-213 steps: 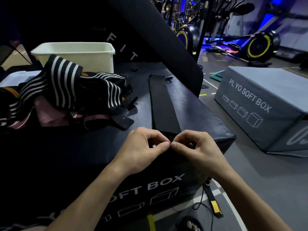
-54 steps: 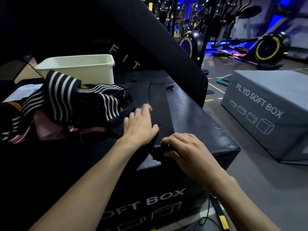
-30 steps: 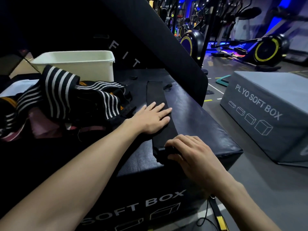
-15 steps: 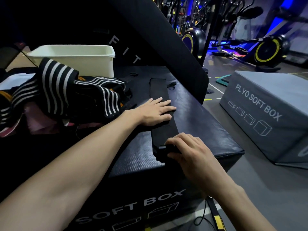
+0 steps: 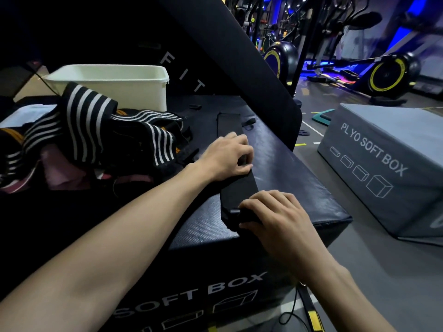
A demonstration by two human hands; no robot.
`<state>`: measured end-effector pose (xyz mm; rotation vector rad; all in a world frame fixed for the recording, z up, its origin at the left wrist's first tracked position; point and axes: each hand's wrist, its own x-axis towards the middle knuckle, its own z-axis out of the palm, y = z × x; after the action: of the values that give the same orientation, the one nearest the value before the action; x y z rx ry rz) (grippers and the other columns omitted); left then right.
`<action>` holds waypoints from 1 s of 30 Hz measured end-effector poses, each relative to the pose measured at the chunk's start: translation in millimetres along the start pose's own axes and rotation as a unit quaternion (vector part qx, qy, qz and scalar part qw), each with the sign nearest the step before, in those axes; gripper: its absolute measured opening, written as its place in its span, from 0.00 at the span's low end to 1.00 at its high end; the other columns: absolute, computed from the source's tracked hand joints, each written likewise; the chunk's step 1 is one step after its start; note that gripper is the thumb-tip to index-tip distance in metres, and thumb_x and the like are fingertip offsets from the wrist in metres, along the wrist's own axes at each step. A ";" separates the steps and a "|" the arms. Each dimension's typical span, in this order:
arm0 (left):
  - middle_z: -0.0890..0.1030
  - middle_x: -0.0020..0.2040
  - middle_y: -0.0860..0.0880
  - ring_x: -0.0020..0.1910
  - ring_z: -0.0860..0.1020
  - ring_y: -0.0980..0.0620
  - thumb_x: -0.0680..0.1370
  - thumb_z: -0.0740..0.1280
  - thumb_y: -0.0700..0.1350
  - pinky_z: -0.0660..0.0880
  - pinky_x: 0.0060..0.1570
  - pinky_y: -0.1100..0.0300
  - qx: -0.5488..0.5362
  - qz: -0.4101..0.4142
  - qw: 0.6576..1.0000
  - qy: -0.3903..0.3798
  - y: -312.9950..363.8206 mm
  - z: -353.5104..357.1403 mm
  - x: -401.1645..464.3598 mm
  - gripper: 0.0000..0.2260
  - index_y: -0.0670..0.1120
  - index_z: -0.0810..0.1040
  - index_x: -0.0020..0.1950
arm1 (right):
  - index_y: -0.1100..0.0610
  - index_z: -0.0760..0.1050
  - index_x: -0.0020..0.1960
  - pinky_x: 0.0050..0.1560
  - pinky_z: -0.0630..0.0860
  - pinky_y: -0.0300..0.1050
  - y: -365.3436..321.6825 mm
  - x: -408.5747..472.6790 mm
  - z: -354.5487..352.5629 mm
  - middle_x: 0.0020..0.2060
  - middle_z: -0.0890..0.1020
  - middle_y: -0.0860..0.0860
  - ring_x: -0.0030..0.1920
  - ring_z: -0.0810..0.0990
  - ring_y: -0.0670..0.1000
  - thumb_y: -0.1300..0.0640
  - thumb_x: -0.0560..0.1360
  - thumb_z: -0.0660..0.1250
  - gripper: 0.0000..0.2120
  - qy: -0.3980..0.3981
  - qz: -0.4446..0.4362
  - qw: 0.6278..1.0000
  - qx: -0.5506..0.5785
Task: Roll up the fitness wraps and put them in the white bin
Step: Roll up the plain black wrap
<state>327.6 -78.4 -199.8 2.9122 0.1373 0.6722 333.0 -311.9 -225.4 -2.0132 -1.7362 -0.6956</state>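
Black wrap (image 5: pixel 236 180) flat on the box (image 5: pixel 299 178), well short of the bin (image 5: pixel 134 89). Right hand (image 5: pixel 275 216) pinching the started roll at its near end; left hand (image 5: pixel 227 156), fingers curling, pressing mid-strip. Best rolled tight, edges square, strip taut.

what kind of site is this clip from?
Almost certainly a gym floor. The work surface is a black plyo soft box, with a second grey plyo soft box on the floor to the right, and yellow-rimmed cardio machines stand behind under blue lighting.
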 end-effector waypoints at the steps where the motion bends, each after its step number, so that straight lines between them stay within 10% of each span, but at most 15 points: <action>1: 0.79 0.52 0.55 0.53 0.74 0.52 0.78 0.71 0.56 0.75 0.54 0.48 -0.008 -0.013 1.000 -0.010 2.2 -1.1 -1.3 0.08 0.52 0.82 0.51 | 0.52 0.79 0.54 0.50 0.76 0.51 -0.6 0.7 0.7 0.47 0.81 0.46 0.47 0.81 0.53 0.44 0.77 0.65 0.13 -0.002 0.003 1.000 0.005; 6: 0.80 0.66 0.58 0.65 0.76 0.54 0.79 0.65 0.66 0.72 0.66 0.52 -0.022 -0.009 0.996 -0.081 3.8 -20.7 -20.6 0.18 0.58 0.82 0.62 | 0.53 0.78 0.54 0.50 0.76 0.52 -0.8 7.0 -2.6 0.46 0.80 0.47 0.45 0.79 0.53 0.45 0.79 0.61 0.14 -0.040 0.028 0.998 0.051; 10: 0.57 0.83 0.58 0.82 0.52 0.56 0.81 0.58 0.67 0.51 0.81 0.52 -0.019 -0.020 0.978 -0.207 2.6 -21.5 -41.8 0.31 0.57 0.62 0.82 | 0.52 0.79 0.53 0.52 0.70 0.47 -2.0 8.3 -8.4 0.46 0.79 0.45 0.47 0.78 0.51 0.42 0.79 0.58 0.17 -0.077 0.059 0.992 0.075; 21: 0.55 0.83 0.58 0.83 0.50 0.56 0.81 0.56 0.67 0.49 0.81 0.49 -0.024 -0.018 0.982 -0.188 -0.4 -15.2 -43.2 0.30 0.58 0.59 0.82 | 0.48 0.79 0.53 0.60 0.62 0.52 0.5 35.6 -13.1 0.50 0.69 0.45 0.57 0.63 0.49 0.44 0.84 0.56 0.15 -0.214 0.182 0.949 0.143; 30: 0.55 0.83 0.58 0.83 0.50 0.55 0.83 0.56 0.64 0.50 0.81 0.50 -0.022 -0.016 0.981 -0.194 -3.3 -15.1 -41.9 0.28 0.59 0.58 0.82 | 0.44 0.81 0.51 0.59 0.68 0.56 -3.1 40.3 2.3 0.40 0.79 0.43 0.51 0.70 0.49 0.49 0.81 0.66 0.05 -0.075 0.207 0.957 0.191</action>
<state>283.2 -78.4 -204.9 2.9224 0.1196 0.0922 334.7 -278.1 -203.2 -2.0839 -1.3238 -0.0649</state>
